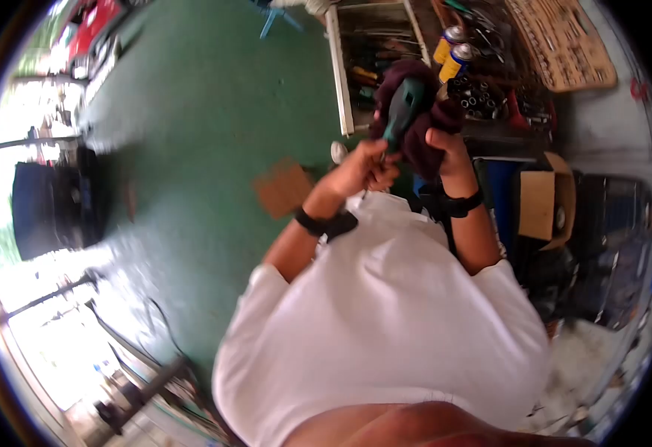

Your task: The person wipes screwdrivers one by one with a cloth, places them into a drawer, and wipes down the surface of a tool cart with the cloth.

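A screwdriver with a dark green and black handle (403, 106) is in front of me, its handle pointing away and its shaft toward my body. My left hand (363, 168) is closed round its lower end, fingers pinched together. A bunched maroon cloth (420, 149) lies behind and beside the handle. My right hand (451, 149) grips this cloth, thumb on top; its other fingers are hidden under the cloth. Just beyond the cloth is an open drawer (339, 82) holding several tools.
Two yellow and blue spray cans (456, 62) stand beside trays of sockets (479, 99) at the upper right. A wooden tool board (564, 45) lies farther right. An open cardboard box (537, 205) is right of my right arm. Flat cardboard (283, 188) lies on the green floor.
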{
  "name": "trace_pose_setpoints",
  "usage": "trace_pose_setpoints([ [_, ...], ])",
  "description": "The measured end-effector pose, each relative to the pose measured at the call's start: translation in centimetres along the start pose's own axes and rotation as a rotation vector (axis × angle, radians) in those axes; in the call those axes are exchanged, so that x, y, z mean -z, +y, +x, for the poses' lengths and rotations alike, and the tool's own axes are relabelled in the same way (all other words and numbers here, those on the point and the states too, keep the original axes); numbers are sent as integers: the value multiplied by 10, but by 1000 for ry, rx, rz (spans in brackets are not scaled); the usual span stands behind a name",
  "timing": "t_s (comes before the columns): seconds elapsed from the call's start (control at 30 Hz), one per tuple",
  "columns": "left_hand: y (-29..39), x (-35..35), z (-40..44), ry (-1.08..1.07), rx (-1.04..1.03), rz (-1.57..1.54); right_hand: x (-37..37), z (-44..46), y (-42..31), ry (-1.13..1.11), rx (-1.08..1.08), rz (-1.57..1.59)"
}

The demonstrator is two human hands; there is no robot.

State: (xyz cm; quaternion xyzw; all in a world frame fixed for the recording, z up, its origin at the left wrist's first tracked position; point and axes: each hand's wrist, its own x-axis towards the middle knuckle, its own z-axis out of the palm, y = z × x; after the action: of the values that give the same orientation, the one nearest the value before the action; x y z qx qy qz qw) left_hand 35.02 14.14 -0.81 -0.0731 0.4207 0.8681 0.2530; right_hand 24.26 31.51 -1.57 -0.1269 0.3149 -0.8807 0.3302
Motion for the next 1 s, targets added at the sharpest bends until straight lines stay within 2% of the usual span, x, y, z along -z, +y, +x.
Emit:
trace_pose_setpoints([
  [0.03, -2, 1, 6, 109, -94, 171, -16, 4, -13, -98, -73, 78],
  [0.07, -5, 17, 8, 79, -119, 258, -31, 7, -26, -192, -154, 148],
  [0.17, -11, 22, -6, 116, -290, 364, -56, 13, -45, -229, 9, -336],
  [0.2, -4, 5, -13, 368, -294, 408, -58, 20, -42, -228, 15, -342],
  [0.23, -4, 13, -14, 369, -292, 407, -60, 26, -36, -238, 49, -441],
  [0.3, -4, 33, -16, 448, -720, 1195, -64, 29, -28, -260, 74, -535],
  [0.33, -6, 36, -16, 457, -715, 1198, -68, 26, -25, -204, 105, -598],
  [0.4, -4, 35, -14, 414, -582, 1007, -70, 22, -25, -126, 121, -675],
  [0.5, -4, 14, -14, 375, -403, 763, -57, 13, -37, -161, 154, -636],
  [0.53, 1, 11, -17, 344, -293, 823, -51, 5, -48, -149, 5, -658],
  [0.57, 6, 8, -19, 306, -186, 887, -45, -2, -49, -160, -7, -670],
  [0.6, 13, -4, -18, 177, -478, 1010, -40, -7, -48, -282, 192, -690],
  [0.63, 14, -8, -17, 87, -624, 1051, -37, -12, -48, -405, 388, -699],
  [0.67, 15, -13, -16, -4, -772, 1086, -37, -19, -46, -409, 394, -681],
  [0.7, 19, -15, -18, 7, -777, 1086, -45, -18, -54, -420, 389, -680],
  [0.73, 26, -19, -21, -31, -695, 1018, -59, -15, -68, -443, 392, -836],
  [0.83, 37, -10, -20, 17, -717, 1029, -73, -19, -60, -294, 390, -714],
  [0.87, 44, -8, -21, 65, -496, 1059, -68, -21, -57, -174, 345, -858],
  [0.9, 49, -7, -20, 115, -288, 1074, -68, -16, -60, -194, 363, -950],
  [0.93, 44, -2, -14, 187, -506, 1127, -69, -12, -63, -214, 384, -1042],
  [0.97, 38, 6, -12, 223, -518, 1120, -70, -7, -66, -234, 408, -1132],
  [1.0, 32, 15, -12, 290, -455, 1231, -64, -6, -64, -235, 404, -1400],
])
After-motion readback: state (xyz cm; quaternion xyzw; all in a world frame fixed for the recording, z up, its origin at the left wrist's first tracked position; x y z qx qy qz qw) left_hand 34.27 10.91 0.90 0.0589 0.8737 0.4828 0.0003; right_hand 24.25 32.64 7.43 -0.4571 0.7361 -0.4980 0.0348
